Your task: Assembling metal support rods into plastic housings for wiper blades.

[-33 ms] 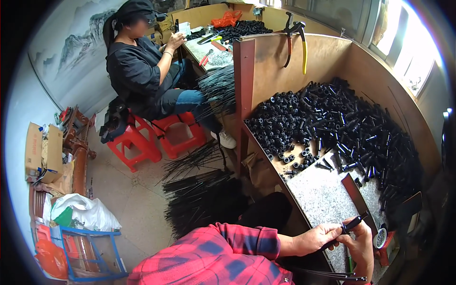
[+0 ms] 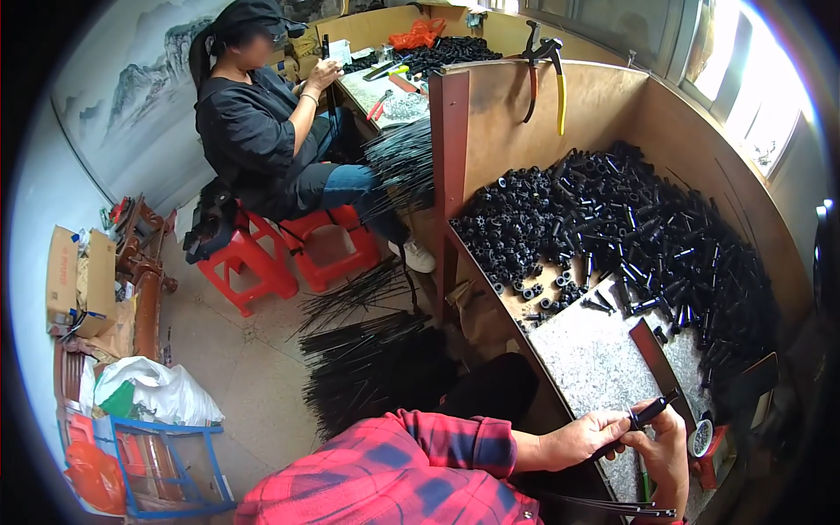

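Observation:
Both my hands are at the near edge of the grey speckled worktop. Between them is a slim black tube-shaped part with a thin tip, pointing up to the right. My left hand pinches its lower end, while the fingers of my right hand close round its upper end. Some fingertips are hidden behind the part. Several thin black rods lie by my right wrist. Beyond my hands, a large heap of small black plastic parts covers the bench, ring-shaped pieces at the left and longer tubes at the right.
A dark red strip lies on the worktop; a small round dish stands at my right. Pliers hang on the wooden partition. Bundles of black rods extend left of the bench. Another person sits at a farther table near red stools.

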`<action>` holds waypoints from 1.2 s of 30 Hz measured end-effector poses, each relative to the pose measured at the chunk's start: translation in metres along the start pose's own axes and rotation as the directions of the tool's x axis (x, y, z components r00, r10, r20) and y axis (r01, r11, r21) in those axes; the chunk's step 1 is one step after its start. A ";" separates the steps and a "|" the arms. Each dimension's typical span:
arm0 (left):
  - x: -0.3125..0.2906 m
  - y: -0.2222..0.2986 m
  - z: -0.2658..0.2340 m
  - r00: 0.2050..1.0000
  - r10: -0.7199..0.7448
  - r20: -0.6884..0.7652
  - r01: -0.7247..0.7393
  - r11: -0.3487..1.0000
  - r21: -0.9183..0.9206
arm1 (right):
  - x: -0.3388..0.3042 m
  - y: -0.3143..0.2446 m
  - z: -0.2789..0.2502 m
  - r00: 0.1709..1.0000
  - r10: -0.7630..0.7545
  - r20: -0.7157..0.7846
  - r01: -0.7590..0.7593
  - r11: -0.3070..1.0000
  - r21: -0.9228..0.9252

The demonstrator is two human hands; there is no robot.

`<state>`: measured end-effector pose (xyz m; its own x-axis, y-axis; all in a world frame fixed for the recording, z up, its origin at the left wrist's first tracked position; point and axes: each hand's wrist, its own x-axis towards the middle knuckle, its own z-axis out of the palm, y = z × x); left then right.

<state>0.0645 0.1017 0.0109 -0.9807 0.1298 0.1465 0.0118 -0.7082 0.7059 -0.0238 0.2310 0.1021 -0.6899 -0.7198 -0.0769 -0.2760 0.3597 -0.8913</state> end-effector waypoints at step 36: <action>-0.003 0.025 -0.010 0.998 -0.050 -0.035 0.052 0.998 0.029 | -0.032 0.045 0.067 0.972 0.104 -0.209 0.043 0.798 0.601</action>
<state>0.0662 0.0760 0.0211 -0.9863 0.1408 0.0862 -0.0331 -0.6800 0.7325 0.0309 0.2300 0.0344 -0.8392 -0.5387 -0.0744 0.1517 -0.1005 -0.9833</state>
